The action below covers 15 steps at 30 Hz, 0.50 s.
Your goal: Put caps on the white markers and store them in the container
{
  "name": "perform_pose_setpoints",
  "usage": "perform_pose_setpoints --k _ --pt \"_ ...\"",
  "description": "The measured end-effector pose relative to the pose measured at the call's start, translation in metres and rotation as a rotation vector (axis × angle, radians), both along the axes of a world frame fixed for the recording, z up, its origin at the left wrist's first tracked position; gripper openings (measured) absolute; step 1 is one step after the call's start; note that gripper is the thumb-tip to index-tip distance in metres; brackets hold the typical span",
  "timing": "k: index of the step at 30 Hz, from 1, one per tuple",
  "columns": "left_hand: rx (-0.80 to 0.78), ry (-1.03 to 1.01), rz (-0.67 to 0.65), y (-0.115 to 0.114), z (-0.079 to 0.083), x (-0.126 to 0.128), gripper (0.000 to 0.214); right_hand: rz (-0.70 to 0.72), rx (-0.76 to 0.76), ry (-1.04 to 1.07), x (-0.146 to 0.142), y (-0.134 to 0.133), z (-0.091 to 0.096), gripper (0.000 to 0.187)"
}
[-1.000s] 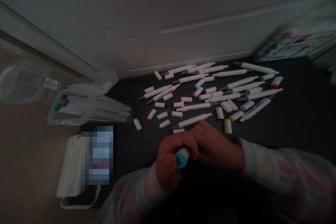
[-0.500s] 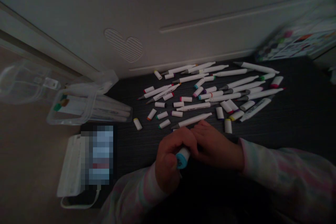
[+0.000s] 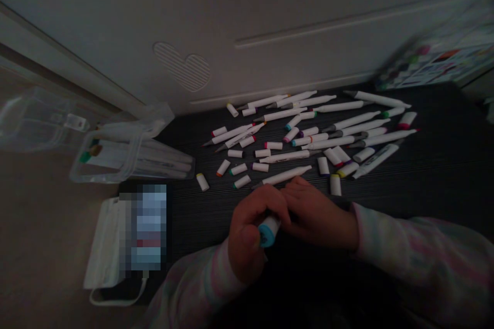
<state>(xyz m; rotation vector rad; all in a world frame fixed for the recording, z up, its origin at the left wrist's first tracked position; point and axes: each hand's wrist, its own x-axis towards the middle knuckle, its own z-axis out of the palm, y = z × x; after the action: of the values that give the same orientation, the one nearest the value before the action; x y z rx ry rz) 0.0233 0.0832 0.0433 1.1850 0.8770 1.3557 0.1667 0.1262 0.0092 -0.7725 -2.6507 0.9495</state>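
Note:
My left hand (image 3: 249,239) is closed around a white marker (image 3: 273,226) whose light-blue end points toward me. The marker's far end is hidden behind my fingers. My right hand (image 3: 318,213) is closed and pressed against the left one's fingertips. What it grips, if anything, is out of sight. Just beyond my hands lies an uncapped white marker (image 3: 287,175). Several more uncapped markers (image 3: 283,157) and loose caps (image 3: 242,181) with coloured ends are scattered behind it on the dark tabletop (image 3: 432,164).
A clear plastic case (image 3: 73,164) holding several markers lies on its side at the left. Below it are a blurred-out screen (image 3: 150,226), a white case-like object (image 3: 104,247) and a white cable (image 3: 116,304). A printed marker package (image 3: 436,67) leans at the back right, against a pale panel (image 3: 293,10).

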Motion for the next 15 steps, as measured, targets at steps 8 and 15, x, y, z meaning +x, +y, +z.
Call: perform_pose_setpoints --k 8,15 --pt "0.019 -0.024 0.001 -0.0002 -0.0002 0.0014 0.049 0.003 -0.017 -0.007 -0.0004 0.0008 0.0003 0.006" --pt "0.02 -0.024 -0.008 -0.001 -0.001 0.0011 0.049 0.001 -0.007 0.003 -0.0003 -0.0005 0.0005 0.005"
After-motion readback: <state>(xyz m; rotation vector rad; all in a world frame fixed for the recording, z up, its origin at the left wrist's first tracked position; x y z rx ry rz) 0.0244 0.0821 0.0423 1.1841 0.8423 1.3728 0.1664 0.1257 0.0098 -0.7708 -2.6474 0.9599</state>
